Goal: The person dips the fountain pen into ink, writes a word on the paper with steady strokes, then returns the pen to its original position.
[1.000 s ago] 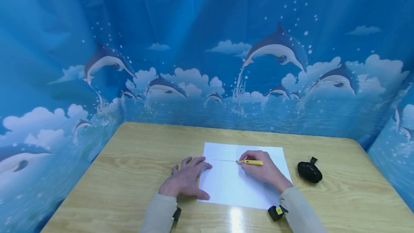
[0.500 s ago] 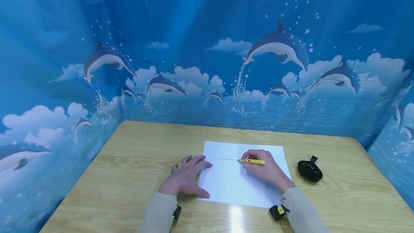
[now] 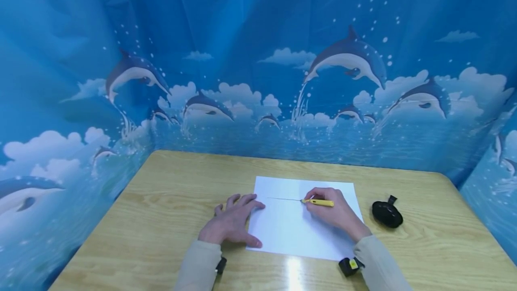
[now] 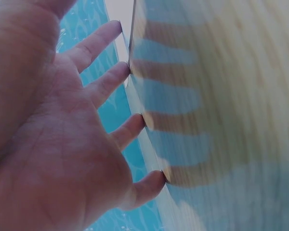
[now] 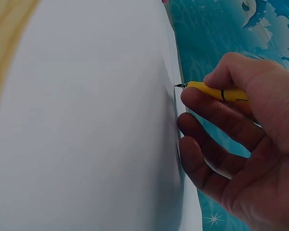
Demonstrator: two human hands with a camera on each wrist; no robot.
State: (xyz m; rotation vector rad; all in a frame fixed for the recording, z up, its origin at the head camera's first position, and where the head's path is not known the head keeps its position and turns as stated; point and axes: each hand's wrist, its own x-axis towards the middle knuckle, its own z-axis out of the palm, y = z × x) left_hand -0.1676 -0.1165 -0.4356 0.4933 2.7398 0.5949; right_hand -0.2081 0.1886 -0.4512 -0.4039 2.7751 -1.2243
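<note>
A yellow fountain pen (image 5: 216, 91) is pinched between thumb and fingers of my right hand (image 3: 333, 208). Its dark nib touches a white sheet of paper (image 3: 282, 232) at the right end of a thin, nearly level dark line (image 3: 280, 199). On the sheet's left edge rests my left hand (image 3: 232, 223), fingers spread, thumb near the lower left corner. In the left wrist view, the fingertips (image 4: 154, 179) of that hand touch the table and the paper's edge, and the palm is raised.
A black, rounded object with a short tab (image 3: 387, 213) lies on the wooden table (image 3: 173, 192) right of the paper. Behind the table hangs a blue curtain (image 3: 242, 57) printed with dolphins and clouds.
My right hand and the pen have moved slightly to the right across the paper, and the line has grown longer behind the nib. The left hand has stayed in place.
</note>
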